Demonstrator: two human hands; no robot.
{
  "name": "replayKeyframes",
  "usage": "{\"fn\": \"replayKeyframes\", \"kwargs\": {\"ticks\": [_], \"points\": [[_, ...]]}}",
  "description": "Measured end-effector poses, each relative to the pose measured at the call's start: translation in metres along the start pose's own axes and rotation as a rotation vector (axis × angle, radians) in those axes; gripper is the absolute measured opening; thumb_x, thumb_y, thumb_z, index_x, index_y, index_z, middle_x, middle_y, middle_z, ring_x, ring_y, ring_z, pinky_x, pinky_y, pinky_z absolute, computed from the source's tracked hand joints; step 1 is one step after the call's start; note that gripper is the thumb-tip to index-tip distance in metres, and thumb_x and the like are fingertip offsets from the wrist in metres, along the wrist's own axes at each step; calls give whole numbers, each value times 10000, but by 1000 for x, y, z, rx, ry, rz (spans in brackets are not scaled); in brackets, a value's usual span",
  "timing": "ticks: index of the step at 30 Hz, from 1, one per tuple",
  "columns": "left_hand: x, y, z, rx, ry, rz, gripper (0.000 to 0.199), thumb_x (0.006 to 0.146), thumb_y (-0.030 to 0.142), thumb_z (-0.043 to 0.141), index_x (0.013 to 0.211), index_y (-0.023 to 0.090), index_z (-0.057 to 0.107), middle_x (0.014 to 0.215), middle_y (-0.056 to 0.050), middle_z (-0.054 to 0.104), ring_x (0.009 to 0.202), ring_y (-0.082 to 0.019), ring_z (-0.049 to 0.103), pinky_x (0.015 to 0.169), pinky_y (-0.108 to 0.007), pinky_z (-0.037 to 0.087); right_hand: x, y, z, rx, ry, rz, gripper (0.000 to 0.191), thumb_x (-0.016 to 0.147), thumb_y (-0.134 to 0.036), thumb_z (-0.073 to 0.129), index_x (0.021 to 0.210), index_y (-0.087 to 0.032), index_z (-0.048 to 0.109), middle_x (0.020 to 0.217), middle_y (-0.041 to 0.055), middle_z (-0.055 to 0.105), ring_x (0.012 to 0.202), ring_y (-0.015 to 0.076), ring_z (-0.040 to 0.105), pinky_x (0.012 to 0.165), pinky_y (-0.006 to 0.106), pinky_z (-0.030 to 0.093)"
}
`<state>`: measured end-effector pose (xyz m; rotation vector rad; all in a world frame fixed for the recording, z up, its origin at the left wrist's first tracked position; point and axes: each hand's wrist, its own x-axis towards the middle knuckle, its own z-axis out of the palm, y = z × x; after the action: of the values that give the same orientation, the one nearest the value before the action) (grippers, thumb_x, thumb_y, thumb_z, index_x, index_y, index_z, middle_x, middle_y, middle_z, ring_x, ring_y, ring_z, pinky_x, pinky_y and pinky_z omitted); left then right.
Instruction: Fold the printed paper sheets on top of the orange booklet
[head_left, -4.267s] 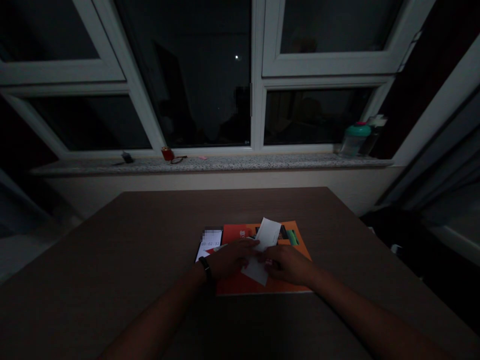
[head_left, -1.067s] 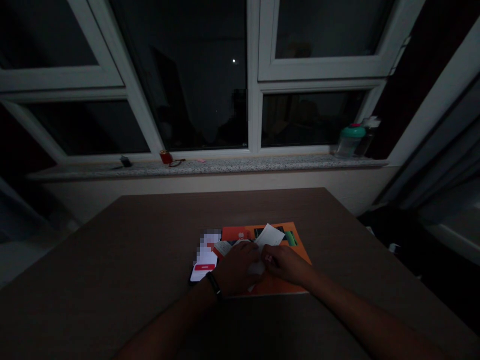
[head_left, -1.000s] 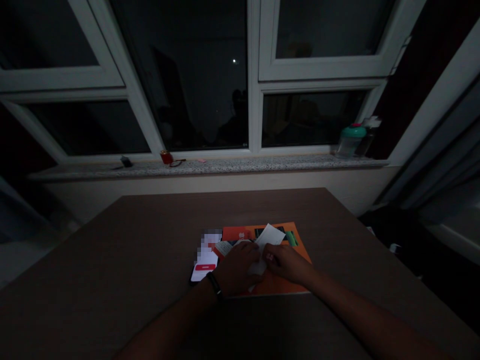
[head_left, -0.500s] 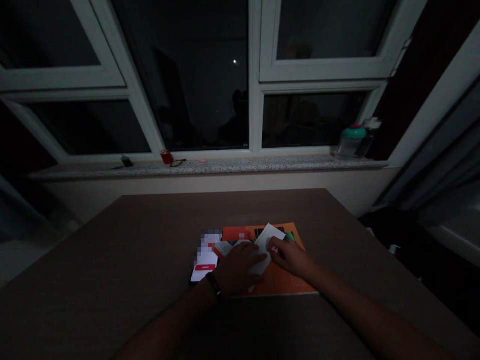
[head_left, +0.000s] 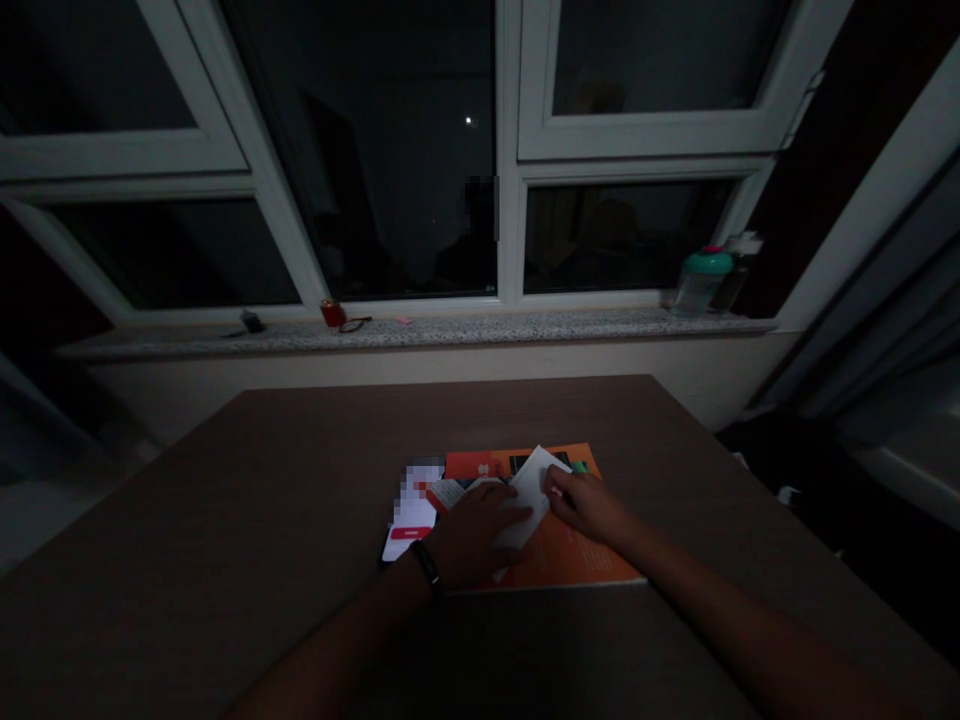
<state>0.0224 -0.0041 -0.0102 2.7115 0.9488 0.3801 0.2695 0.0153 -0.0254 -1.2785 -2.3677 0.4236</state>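
A folded white sheet of paper lies slanted over an orange book or magazine on the table. My left hand, a dark band at its wrist, rests on the paper with its fingers spread, covering its lower left part. At the paper's right edge, my right hand is closed, thumb and fingers pinching that edge. A printed sheet with a red edge sticks out beyond my left hand. Left of the book lies a phone with its screen lit.
The brown table reaches to the wall under the window. On the granite sill stand a small red jar, a dark little bottle and a clear bottle with a teal lid. The room is dim.
My right hand has shifted slightly right and up to the paper's edge, and the pink spot by its fingertips no longer shows. My left hand has stayed in place.
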Motion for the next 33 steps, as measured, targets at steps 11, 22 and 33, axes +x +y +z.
{"fn": "replayKeyframes", "kwargs": {"ticks": [11,22,33], "points": [[3,12,-18,40,-43,-51,216,851,215,675,1058,232,613,1186,-60,555,1144,-255,481,975,-408,410,-4,-17,9,-6,-65,-51,137,866,-133,472,956,-188,561,826,43,662,719,159,582,613,233,305],[3,9,-11,106,-42,-20,210,874,195,641,1069,225,567,1217,-55,549,1168,-248,488,997,-407,392,-6,-18,9,-43,-58,14,130,871,-132,482,965,-191,550,821,44,660,730,167,593,610,235,284],[4,12,-15,134,-64,-58,183,870,196,639,1040,213,573,1146,-51,584,1111,-248,509,972,-402,403,0,-6,1,-90,22,101,128,891,-150,466,982,-186,548,848,54,659,733,175,600,632,247,315]]}}
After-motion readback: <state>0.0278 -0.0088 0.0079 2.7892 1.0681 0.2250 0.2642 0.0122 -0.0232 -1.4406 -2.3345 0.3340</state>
